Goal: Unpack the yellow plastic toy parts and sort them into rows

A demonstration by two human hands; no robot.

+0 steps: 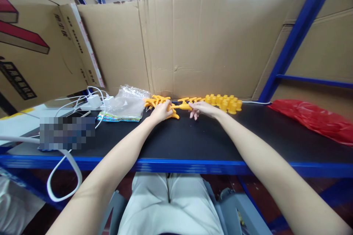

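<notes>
Between my two hands runs a slim yellow plastic piece [183, 106], with a narrow ribbed part toward the left and a wider part toward the right. My left hand [162, 111] is closed around its left end, beside a heap of branching yellow plastic parts [156, 100]. My right hand [203, 109] pinches the right end between thumb and forefinger, the other fingers loosely bent below. Behind the right hand lie more flat yellow parts [195, 99]. Several yellow cup-shaped parts [224, 102] stand grouped just to its right.
Clear plastic bags [124, 101] lie left of the heap, near white chargers [94, 101] and cables. A red plastic bag [311, 117] is at the right. Cardboard [209, 44] walls the back of the black tabletop [193, 143], which has a blue front rail [190, 166].
</notes>
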